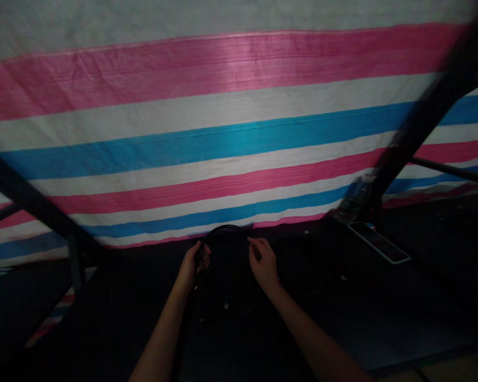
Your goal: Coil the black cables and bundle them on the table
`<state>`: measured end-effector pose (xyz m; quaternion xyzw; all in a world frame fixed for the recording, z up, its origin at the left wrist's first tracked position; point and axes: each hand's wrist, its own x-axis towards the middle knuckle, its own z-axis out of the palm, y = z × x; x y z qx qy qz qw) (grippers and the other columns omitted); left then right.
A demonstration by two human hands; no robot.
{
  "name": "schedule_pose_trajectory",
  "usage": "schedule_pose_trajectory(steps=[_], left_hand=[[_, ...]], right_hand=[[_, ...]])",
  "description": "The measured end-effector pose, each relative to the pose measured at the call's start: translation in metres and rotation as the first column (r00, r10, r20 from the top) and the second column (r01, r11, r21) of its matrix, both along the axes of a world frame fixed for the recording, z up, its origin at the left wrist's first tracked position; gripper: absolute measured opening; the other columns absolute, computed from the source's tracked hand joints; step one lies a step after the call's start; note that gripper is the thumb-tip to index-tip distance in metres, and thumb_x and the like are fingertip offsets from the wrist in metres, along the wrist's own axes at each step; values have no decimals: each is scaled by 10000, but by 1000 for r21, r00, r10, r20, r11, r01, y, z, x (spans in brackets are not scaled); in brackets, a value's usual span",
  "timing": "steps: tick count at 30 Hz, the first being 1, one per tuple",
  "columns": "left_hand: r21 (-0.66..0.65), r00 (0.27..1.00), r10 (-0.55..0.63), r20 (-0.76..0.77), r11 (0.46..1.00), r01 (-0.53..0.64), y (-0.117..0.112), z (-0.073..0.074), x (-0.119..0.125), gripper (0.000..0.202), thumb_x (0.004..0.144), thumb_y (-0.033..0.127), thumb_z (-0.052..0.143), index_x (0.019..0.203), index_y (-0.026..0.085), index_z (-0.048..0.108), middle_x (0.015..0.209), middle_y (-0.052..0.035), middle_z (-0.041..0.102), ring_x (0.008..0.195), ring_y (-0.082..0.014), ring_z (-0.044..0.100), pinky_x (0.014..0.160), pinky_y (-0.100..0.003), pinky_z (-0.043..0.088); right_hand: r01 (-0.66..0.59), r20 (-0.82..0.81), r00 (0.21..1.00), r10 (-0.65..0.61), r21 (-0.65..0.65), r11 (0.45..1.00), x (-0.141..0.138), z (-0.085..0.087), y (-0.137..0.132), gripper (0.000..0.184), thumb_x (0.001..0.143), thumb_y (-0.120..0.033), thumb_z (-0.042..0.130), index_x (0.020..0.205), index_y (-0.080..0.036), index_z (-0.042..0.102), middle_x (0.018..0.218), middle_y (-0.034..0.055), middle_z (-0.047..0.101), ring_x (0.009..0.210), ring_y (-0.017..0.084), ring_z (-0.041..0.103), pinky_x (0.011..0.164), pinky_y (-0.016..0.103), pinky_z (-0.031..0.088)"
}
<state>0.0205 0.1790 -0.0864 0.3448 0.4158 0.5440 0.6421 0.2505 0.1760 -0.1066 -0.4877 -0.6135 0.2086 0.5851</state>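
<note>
A black cable [227, 228] forms a loop that arches up between my two hands over a dark surface. My left hand [195, 262] is closed around the left side of the loop. At the loop's right side, my right hand [263, 259] has its thumb and fingertips pinched together on the cable, though the dim light hides the exact contact. Further dark cable strands hang below the hands, with a small light-coloured connector [226, 306] among them. Much of the cable blends into the dark background.
A phone with a pale edge [378, 242] lies on the dark table [382, 313] to the right, near a clear plastic bottle [354, 199]. Another dark coil [302, 254] sits right of my hand. Dark metal frames [426, 116] flank a striped sheet [223, 143] behind.
</note>
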Motion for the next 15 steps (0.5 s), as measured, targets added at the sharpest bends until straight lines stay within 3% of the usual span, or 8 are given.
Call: schedule_pose_trajectory(steps=[4, 9, 15], left_hand=[[-9, 997, -50, 54, 999, 50, -5, 6, -1, 406, 832, 512, 612, 623, 166, 578, 474, 76, 382, 317, -21, 236, 382, -187, 273], [-5, 990, -88, 113, 996, 89, -8, 10, -2, 381, 824, 469, 632, 606, 164, 565, 483, 79, 359, 324, -19, 228, 403, -201, 322], [8, 989, -63, 131, 998, 63, 2, 2, -1, 427, 807, 435, 720, 559, 177, 487, 468, 86, 361, 364, -27, 268, 436, -185, 352]], right_hand=[[52, -47, 997, -54, -40, 998, -5, -2, -2, 401, 853, -262, 636, 1252, -224, 642, 1132, 114, 590, 933, 255, 600, 843, 426, 514], [23, -83, 996, -26, -32, 999, -1, 0, 0, 138, 881, -232, 577, 968, -224, 684, 916, 72, 648, 863, 250, 614, 806, 395, 492], [12, -163, 987, -8, 20, 1000, -4, 2, -14, 130, 975, -293, 466, 1050, -244, 561, 903, 56, 643, 834, 225, 614, 786, 367, 481]])
